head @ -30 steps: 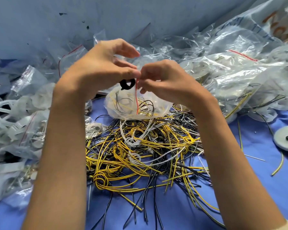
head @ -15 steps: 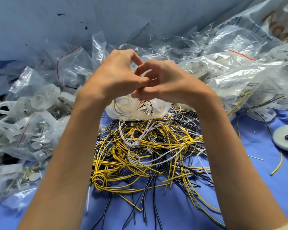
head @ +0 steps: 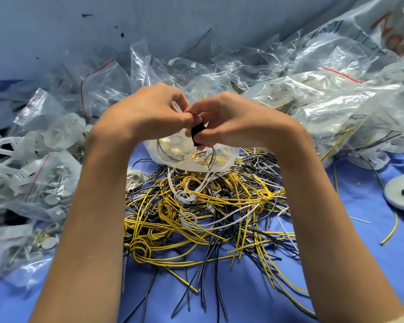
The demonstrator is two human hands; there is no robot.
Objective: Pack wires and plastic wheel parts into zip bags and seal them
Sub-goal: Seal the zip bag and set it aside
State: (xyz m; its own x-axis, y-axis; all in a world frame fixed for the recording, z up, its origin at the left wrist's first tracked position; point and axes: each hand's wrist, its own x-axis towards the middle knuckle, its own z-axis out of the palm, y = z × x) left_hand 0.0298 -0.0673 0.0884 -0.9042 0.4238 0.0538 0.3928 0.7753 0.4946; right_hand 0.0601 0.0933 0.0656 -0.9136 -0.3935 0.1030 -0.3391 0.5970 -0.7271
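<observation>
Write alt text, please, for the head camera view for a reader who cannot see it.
The left hand and right hand pinch the top of a small clear zip bag of wires, a black part between them, above a tangle of yellow, black and white wires on blue cloth.

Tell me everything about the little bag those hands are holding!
The zip bag is small, clear, crinkly plastic, with yellow, black and white wires curled inside. The left hand and right hand pinch its top, where a small black part shows. Its bottom hangs at the loose wire pile; touching is unclear.
</observation>
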